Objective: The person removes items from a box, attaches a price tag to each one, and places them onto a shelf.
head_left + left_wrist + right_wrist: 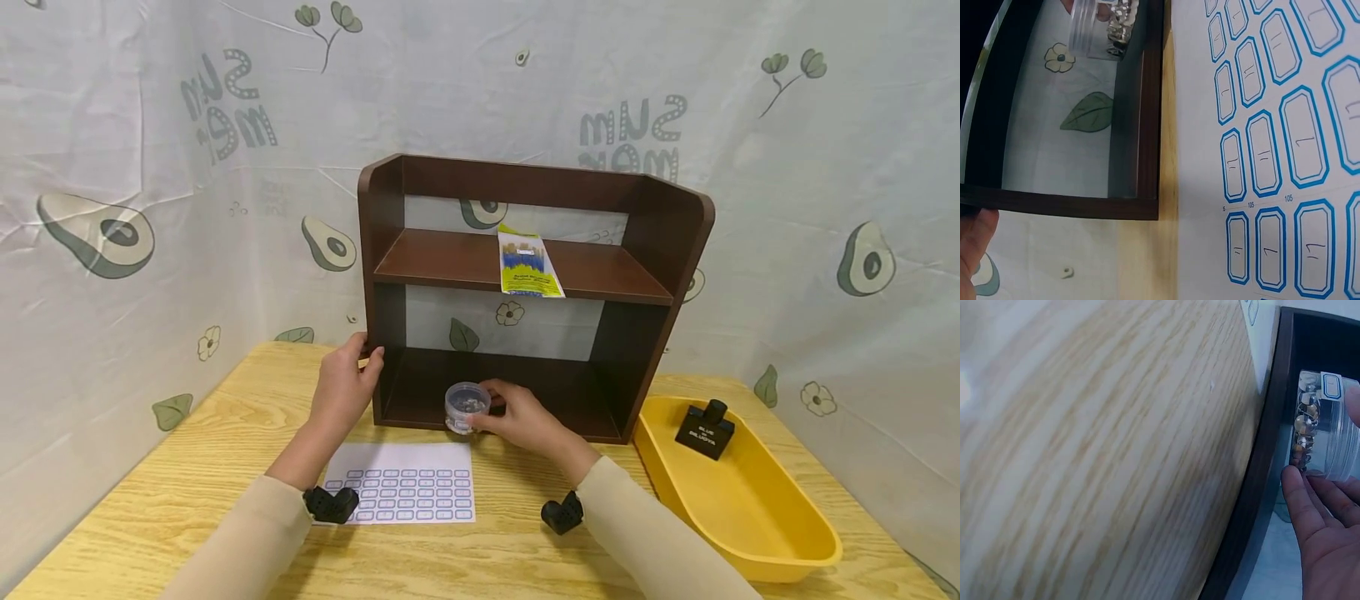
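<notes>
- Your right hand (525, 417) has its fingers (1310, 506) clamped on the clear jar (467, 407), at the shelf unit's (525, 292) bottom front edge.
- Your left hand (347, 379) has its fingers curled round the unit's left side panel.

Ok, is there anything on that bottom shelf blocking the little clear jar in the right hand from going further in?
Nothing visible does. The right hand holds the clear jar at the front edge of the bottom shelf, and the shelf behind it looks bare. The brush packet lies on the upper shelf, out of the way.
</notes>
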Demonstrator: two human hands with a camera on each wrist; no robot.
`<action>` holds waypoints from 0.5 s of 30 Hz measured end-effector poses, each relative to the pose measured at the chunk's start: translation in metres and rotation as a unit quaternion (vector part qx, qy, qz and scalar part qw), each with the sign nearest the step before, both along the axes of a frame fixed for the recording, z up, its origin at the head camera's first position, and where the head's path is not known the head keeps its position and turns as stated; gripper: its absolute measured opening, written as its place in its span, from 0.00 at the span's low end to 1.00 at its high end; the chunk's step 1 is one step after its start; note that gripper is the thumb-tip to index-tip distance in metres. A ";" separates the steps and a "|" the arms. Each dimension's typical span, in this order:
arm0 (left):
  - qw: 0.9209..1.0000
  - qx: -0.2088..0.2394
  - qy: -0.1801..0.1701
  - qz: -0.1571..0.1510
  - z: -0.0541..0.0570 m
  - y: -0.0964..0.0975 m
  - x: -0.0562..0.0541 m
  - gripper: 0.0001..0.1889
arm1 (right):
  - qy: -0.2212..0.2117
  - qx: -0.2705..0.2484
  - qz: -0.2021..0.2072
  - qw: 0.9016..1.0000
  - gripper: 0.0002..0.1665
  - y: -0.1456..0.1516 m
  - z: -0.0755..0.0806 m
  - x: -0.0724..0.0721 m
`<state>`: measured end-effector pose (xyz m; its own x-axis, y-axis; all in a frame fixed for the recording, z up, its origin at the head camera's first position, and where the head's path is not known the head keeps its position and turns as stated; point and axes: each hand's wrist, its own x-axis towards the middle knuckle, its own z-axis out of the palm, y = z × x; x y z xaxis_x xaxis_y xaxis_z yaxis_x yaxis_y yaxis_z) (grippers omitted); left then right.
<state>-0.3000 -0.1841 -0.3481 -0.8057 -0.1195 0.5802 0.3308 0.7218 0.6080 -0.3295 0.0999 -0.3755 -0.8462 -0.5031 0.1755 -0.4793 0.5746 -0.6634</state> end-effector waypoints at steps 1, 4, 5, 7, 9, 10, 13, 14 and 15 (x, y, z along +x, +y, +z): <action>1.000 -0.001 0.001 0.000 0.000 0.000 0.000 0.15 | -0.001 -0.001 -0.004 1.000 0.34 -0.001 -0.001 -0.001; 1.000 0.000 0.000 0.000 -0.001 0.000 0.000 0.16 | -0.005 -0.003 -0.018 1.000 0.34 -0.003 -0.004 -0.005; 1.000 0.000 -0.001 0.000 0.000 0.000 0.000 0.16 | -0.007 -0.004 -0.022 1.000 0.34 -0.004 -0.004 -0.005; 1.000 0.000 -0.003 0.001 0.000 0.001 0.001 0.16 | -0.007 -0.004 -0.027 1.000 0.34 -0.006 -0.005 -0.007; 1.000 0.000 -0.004 0.002 0.000 0.001 0.001 0.16 | -0.008 -0.006 -0.028 1.000 0.34 -0.008 -0.006 -0.009; 1.000 0.000 -0.005 0.003 0.000 0.001 0.002 0.16 | -0.009 -0.007 -0.028 1.000 0.34 -0.009 -0.006 -0.009; 1.000 0.001 -0.007 0.003 0.001 0.001 0.002 0.16 | -0.009 -0.009 -0.025 1.000 0.33 -0.012 -0.004 -0.011; 1.000 0.002 -0.008 0.004 0.001 0.001 0.002 0.16 | -0.011 -0.009 -0.023 1.000 0.33 -0.013 -0.004 -0.012; 1.000 0.003 -0.009 0.004 0.001 0.001 0.002 0.16 | -0.011 -0.007 -0.022 1.000 0.32 -0.014 -0.003 -0.012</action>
